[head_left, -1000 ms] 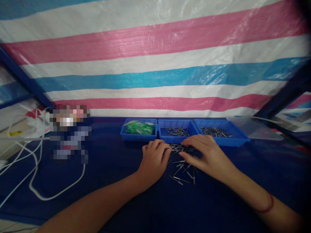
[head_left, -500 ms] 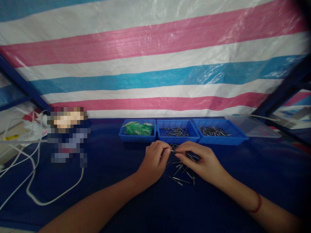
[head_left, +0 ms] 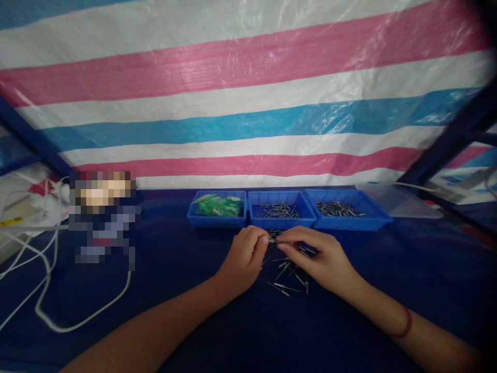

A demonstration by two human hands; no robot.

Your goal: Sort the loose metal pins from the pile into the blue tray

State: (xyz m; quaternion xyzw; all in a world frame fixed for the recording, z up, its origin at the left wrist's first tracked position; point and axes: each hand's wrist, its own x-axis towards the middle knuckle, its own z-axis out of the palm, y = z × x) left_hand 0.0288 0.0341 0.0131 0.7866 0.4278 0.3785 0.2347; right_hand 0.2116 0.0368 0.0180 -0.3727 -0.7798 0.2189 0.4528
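A loose heap of small metal pins (head_left: 289, 272) lies on the dark blue table cover (head_left: 186, 290) in front of three blue trays. My left hand (head_left: 243, 261) and my right hand (head_left: 316, 256) meet above the heap, fingertips pinched together around a thin pin (head_left: 274, 241) held between them. The left tray (head_left: 217, 208) holds green plastic pieces. The middle tray (head_left: 280, 209) and the right tray (head_left: 341, 208) hold more metal pins. A red band circles my right wrist.
White cables (head_left: 58, 311) loop over the table's left side beside a blurred-out object (head_left: 103, 215). A clear plastic lid (head_left: 399, 207) lies right of the trays. A striped pink, white and blue tarp (head_left: 248, 103) closes off the back. Dark blue frame bars stand at both sides.
My right hand has drawn back from lying flat over the heap and closed into a pinch. Both hands now meet at the fingertips on one pin. The view shifted slightly.
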